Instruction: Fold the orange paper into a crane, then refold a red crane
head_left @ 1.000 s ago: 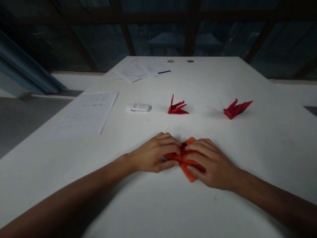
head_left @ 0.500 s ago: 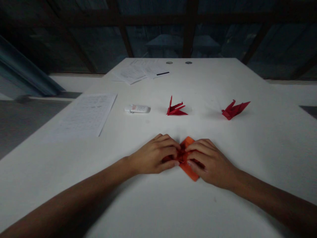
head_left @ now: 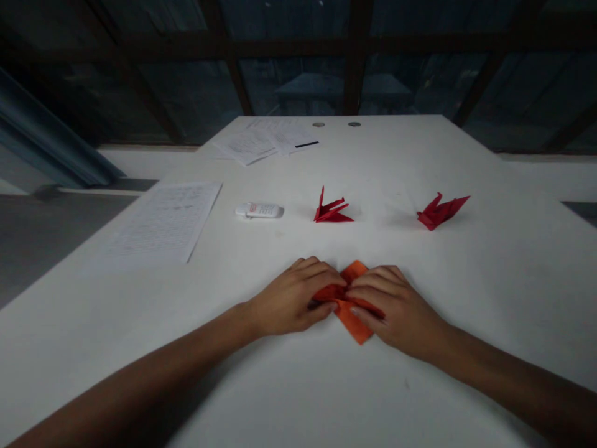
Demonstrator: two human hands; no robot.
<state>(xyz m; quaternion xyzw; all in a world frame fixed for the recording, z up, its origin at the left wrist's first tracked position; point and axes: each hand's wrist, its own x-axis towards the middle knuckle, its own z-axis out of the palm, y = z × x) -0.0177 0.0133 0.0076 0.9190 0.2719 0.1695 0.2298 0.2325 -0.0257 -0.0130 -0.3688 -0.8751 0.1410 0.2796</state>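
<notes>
Centrally, folded orange paper (head_left: 355, 322) between both hands (head_left: 293, 300) (head_left: 405, 311)

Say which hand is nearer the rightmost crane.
Right. The right hand, on the orange paper, is on the person's side of the crane, slightly left; the left hand, also on the paper, is farther left.

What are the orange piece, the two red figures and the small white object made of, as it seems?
The orange piece looks like matte paper, thin-edged and folded. The left red figure and right red figure seem to be matte paper too, with sharp folds and thin points. The white object is probably smooth plastic, given its rounded, printed body.
</notes>
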